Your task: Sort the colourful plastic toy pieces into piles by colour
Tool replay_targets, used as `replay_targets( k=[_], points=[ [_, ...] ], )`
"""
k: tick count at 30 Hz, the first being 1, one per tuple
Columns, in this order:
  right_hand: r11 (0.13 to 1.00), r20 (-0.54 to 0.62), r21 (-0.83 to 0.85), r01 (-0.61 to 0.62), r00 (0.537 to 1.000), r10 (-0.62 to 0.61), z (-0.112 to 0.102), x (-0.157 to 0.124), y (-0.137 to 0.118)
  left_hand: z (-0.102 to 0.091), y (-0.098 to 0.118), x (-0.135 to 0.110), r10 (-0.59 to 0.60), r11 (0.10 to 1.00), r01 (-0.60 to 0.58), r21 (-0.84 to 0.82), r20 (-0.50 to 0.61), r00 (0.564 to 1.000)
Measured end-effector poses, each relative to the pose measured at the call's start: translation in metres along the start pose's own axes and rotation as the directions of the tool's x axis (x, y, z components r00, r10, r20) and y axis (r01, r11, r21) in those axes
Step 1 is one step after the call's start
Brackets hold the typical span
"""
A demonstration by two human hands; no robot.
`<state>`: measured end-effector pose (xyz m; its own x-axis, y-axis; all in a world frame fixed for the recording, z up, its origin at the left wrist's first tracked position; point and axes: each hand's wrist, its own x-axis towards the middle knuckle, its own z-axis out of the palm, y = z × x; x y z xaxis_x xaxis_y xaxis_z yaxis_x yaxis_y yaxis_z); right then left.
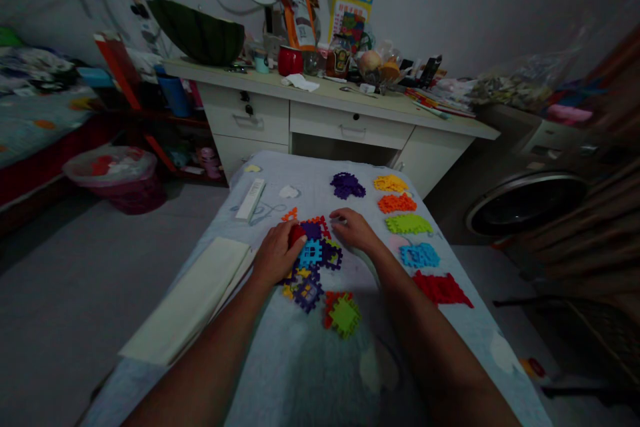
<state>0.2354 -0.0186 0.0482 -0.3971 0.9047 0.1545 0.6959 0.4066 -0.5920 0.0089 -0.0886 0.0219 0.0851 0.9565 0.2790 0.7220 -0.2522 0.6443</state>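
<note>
A pile of mixed interlocking plastic tiles with toothed edges lies mid-table, among them a light blue window tile (311,253) and a purple tile (309,292). My left hand (276,251) is at the pile's left side, thumb and fingers closed round a red tile (297,235). To the right of the pile my right hand (354,229) hovers with its fingers bent and apart, holding nothing I can see. Closer to me lies a green tile (345,316) over an orange-red one. A small orange tile (290,214) sits beyond my left hand.
Tiles lie sorted by colour on the cloth-covered table (310,373): purple (347,185), yellow (391,183), orange (397,203), green (409,223), blue (419,255) and red (443,289). A white narrow box (250,200) and a folded pale sheet (187,300) are at left. A cluttered desk (260,89) stands behind.
</note>
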Motion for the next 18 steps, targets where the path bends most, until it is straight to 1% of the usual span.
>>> replay_targets(
  k=[3,6,9,14,16,18],
  points=[
    [0.999,0.029,-0.024,0.039,0.999,-0.038,0.018,0.001,-0.013,0.0,0.0,0.0,0.0,1.0,0.0,-0.014,-0.013,1.0],
    [0.994,0.099,-0.086,0.068,0.993,-0.059,0.024,0.008,-0.016,0.002,-0.002,0.0,0.013,1.0,-0.014,-0.024,-0.028,1.0],
    [0.986,0.159,-0.147,0.082,0.986,-0.059,0.023,0.012,-0.014,0.002,-0.003,0.0,0.024,0.999,-0.025,-0.024,-0.028,0.999],
    [0.966,0.153,-0.26,0.008,0.988,0.033,0.018,0.011,-0.007,0.0,-0.001,0.0,0.017,1.0,-0.017,-0.009,-0.008,1.0],
    [0.959,0.165,-0.283,0.014,0.986,0.035,0.016,0.011,-0.006,0.0,-0.001,0.001,0.025,1.0,-0.025,-0.005,0.0,1.0],
    [0.954,0.203,-0.296,0.04,0.979,0.022,0.014,0.013,-0.007,-0.001,-0.001,0.0,0.04,0.999,-0.039,-0.011,0.007,0.999]
  ],
)
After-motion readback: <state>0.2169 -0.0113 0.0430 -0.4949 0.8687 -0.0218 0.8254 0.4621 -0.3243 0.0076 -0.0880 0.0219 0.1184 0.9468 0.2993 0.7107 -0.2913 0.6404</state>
